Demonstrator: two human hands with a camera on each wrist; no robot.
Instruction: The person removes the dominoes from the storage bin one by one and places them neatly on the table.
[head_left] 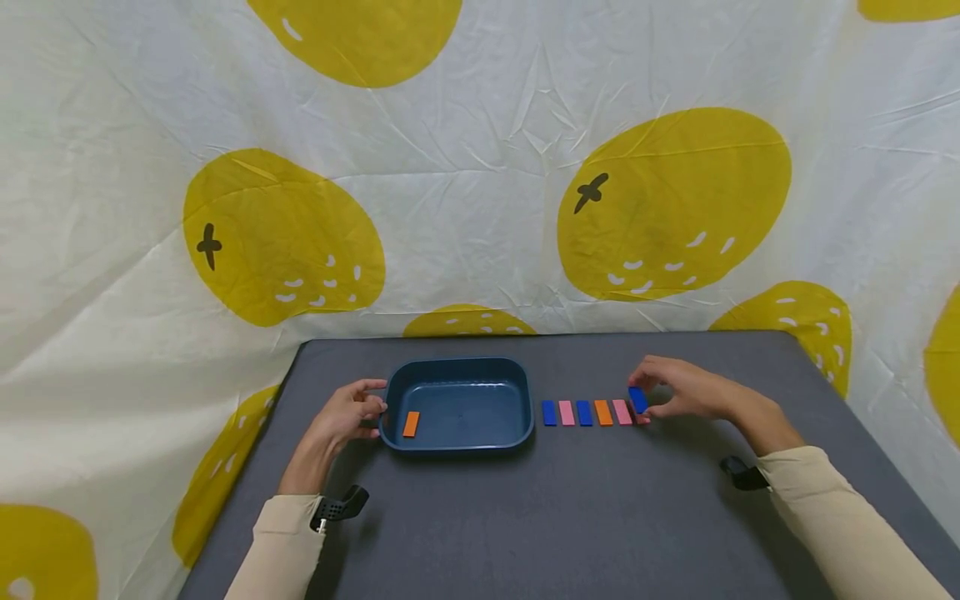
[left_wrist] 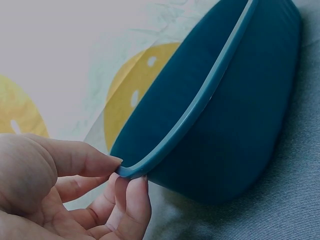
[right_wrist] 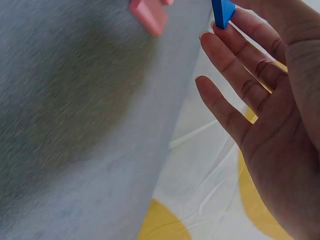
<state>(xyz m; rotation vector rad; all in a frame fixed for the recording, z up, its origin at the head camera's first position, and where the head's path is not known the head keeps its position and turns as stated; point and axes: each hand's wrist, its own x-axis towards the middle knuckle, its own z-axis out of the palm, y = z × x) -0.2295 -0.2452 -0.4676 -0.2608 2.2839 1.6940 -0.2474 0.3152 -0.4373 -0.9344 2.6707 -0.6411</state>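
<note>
My left hand (head_left: 350,414) pinches the rim of a dark blue rectangular tray (head_left: 457,447) at its left end. In the left wrist view, thumb and fingers grip the tray's rim (left_wrist: 195,112). An orange block (head_left: 411,424) lies inside the tray, near the left. Over the right end of a row of small flat blocks, my right hand (head_left: 678,389) pinches a blue block (head_left: 637,400). The right wrist view shows this blue block (right_wrist: 223,12) between the fingertips at the top edge, above a pink block (right_wrist: 149,16).
Right of the tray, the row includes a blue block (head_left: 549,413), a pink block (head_left: 566,413), another blue block (head_left: 584,413), an orange block (head_left: 603,412) and a pink block (head_left: 621,412). The grey tabletop (head_left: 525,525) ends at a lemon-patterned cloth (head_left: 465,225) behind.
</note>
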